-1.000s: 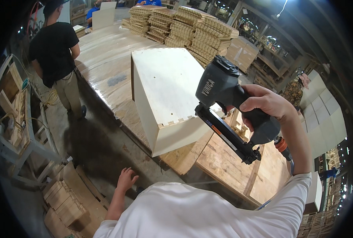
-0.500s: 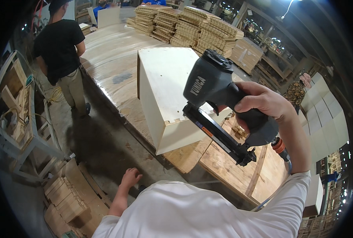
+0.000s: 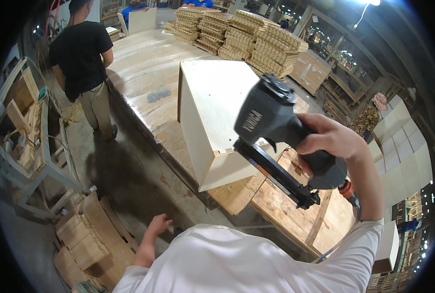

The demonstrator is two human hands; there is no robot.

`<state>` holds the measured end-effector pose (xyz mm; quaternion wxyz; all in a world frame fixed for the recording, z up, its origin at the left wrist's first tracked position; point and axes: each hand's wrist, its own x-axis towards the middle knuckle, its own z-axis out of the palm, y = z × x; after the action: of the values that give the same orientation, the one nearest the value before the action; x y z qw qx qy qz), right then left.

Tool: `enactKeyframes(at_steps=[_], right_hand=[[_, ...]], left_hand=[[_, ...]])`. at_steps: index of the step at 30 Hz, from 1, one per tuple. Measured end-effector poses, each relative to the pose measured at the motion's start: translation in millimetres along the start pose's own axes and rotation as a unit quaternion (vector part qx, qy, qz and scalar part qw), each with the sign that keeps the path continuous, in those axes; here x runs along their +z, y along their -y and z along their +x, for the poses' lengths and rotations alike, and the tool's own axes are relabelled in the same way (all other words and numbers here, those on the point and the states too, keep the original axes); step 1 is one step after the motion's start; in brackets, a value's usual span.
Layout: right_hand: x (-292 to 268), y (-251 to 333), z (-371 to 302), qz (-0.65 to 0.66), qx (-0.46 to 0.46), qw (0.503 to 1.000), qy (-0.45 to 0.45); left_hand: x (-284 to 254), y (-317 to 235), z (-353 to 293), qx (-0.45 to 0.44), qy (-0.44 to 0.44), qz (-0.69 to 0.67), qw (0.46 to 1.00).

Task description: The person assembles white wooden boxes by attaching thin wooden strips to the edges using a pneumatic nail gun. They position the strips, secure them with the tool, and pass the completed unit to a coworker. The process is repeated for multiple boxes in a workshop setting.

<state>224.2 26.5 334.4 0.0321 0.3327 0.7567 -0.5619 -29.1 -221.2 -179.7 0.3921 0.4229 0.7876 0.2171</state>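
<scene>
My right hand [image 3: 325, 141] is wrapped round the grip of a black pneumatic nail gun [image 3: 271, 110], held up in front of me. Its long magazine slants down to the right, and an air hose is joined at the grip's end by an orange-red fitting [image 3: 346, 189]. Behind the nail gun stands a pale wooden box [image 3: 212, 105] on the worktable; the tool hides part of its right side, and I see no contact between them. Down at my left side, my left hand [image 3: 159, 224] hangs with loosely bent fingers and nothing in it.
A long plywood worktable [image 3: 134, 78] carries stacked notched wooden slats [image 3: 261, 46] at the back. At left, a person in black [image 3: 83, 58] stands near a wooden rack [image 3: 29, 161]. Cut boards [image 3: 85, 239] lie low at left. White panels [image 3: 403, 136] stand at right.
The nail gun and my right hand have shifted slightly down and right in view. The whole scene has also drifted right. My left hand's fingers have turned a little.
</scene>
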Motion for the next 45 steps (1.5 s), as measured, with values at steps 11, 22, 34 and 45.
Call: enactKeyframes(at_steps=[11, 22, 34, 45], right_hand=[[37.1, -128.8, -73.1, 0.149, -0.036, 0.953, -0.261], [84.4, -193.0, -43.3, 0.265, -0.108, 0.925, -0.250], [-40.5, -220.9, 56.5, 0.084, -0.241, 0.906, -0.339], [-122.9, -135.6, -1.2, -0.039, -0.171, 0.910, -0.375]], left_hand=[[-172.1, -137.4, 207.0, 0.169, -0.311, -0.146, 0.924], [-264.2, -283.4, 313.9, 0.266, -0.232, -0.336, 0.873], [-175.5, -166.0, 116.2, 0.213, -0.559, -0.193, 0.778], [16.8, -298.6, 31.5, 0.474, -0.146, -0.178, 0.850]])
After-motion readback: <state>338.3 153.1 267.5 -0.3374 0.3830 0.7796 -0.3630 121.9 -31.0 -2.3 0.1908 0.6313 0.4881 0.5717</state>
